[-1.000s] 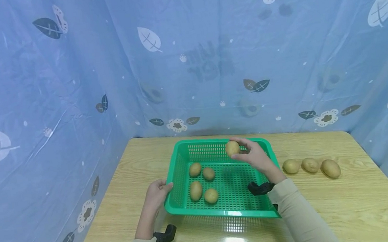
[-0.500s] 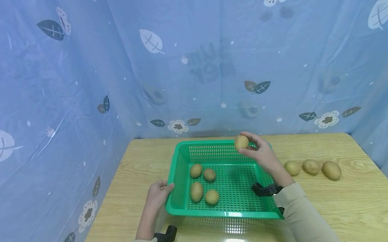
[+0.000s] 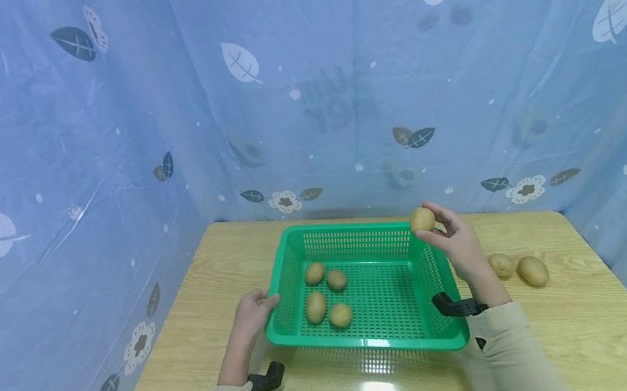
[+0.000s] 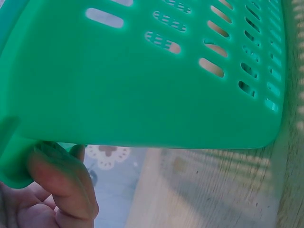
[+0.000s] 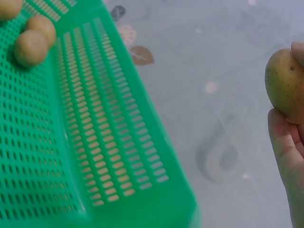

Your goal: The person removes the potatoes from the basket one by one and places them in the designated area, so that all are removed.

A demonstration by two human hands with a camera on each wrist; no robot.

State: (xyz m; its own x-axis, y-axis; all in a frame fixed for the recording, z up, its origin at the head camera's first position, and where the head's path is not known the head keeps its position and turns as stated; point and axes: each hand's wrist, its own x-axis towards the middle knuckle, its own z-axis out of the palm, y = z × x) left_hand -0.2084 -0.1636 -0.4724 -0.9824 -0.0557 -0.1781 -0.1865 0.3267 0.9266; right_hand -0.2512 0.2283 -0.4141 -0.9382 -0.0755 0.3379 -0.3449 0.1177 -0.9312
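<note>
A green plastic basket (image 3: 373,342) stands on the wooden table. My left hand (image 3: 253,315) grips its left rim, and in the left wrist view the fingers (image 4: 61,178) curl round the rim. Several potatoes lie in the basket's left half, among them a front potato (image 3: 341,315). My right hand (image 3: 459,246) pinches another potato (image 3: 421,220) between thumb and fingers, raised over the basket's back right corner. At the edge of the right wrist view the held potato (image 5: 285,85) shows some green skin, while much of the hand is cut off.
Right of the basket, two potatoes show on the table (image 3: 588,312): a nearer-in potato (image 3: 501,265) and an outer potato (image 3: 533,271). My right forearm covers part of that area. A blue patterned curtain (image 3: 330,90) hangs behind and along the sides.
My right hand has moved right with its potato, from above the basket's inside to its back right corner. It now covers most or all of one table potato. The left hand keeps its grip.
</note>
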